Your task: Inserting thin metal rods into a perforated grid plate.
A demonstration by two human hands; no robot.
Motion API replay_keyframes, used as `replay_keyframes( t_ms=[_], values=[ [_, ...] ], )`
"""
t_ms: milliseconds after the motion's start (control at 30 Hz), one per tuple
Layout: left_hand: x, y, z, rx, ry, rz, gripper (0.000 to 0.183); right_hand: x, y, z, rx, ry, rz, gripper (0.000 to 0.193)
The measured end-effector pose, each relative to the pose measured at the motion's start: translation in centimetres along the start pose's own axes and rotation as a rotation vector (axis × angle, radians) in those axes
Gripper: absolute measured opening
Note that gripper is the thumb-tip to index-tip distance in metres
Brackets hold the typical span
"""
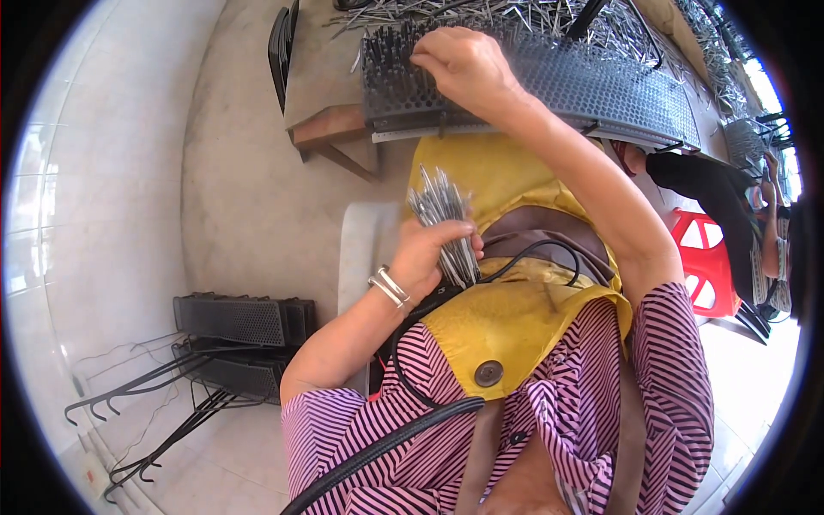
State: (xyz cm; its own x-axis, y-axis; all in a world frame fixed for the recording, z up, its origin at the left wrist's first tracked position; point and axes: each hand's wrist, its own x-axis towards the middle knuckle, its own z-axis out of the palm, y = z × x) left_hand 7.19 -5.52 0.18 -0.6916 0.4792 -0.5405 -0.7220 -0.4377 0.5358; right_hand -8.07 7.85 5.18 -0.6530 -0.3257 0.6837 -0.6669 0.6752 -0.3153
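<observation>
A bundle of thin grey metal rods with pointed ends (445, 215) is gripped upright in my left hand (425, 253), in front of my yellow apron. Across the front of the bench lies a long dark rack with a grid of round holes (592, 86). Many slim dark pieces (395, 56) stand upright in its left part. My right hand (468, 64) is over that left part, thumb and fingers pinched together. Whatever it pinches is too small to make out.
Loose metal strips (524, 15) lie heaped behind the rack. Black perforated racks with hooked rods (240, 322) are stacked on the floor at the left. A red plastic stool (708, 262) and another person in dark trousers (712, 184) are at the right.
</observation>
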Motion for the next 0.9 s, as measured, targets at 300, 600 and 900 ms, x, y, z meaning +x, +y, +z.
replay_keyframes(
  t_ms=[300, 600, 900],
  values=[
    [0.6, 0.2, -0.2, -0.059, -0.032, 0.093, 0.023, -0.1, 0.0, -0.5, -0.036, 0.047, 0.022, 0.018],
    [0.2, -1.4, -1.4, -0.026, -0.012, 0.007, 0.015, -2.8, -2.7, -0.9, -0.112, -0.094, 0.156, 0.027],
    [0.9, -0.6, -1.5, -0.122, -0.002, 0.06, 0.014, -11.6, -6.2, -2.8, 0.633, -0.385, 0.65, 0.023]
  ],
)
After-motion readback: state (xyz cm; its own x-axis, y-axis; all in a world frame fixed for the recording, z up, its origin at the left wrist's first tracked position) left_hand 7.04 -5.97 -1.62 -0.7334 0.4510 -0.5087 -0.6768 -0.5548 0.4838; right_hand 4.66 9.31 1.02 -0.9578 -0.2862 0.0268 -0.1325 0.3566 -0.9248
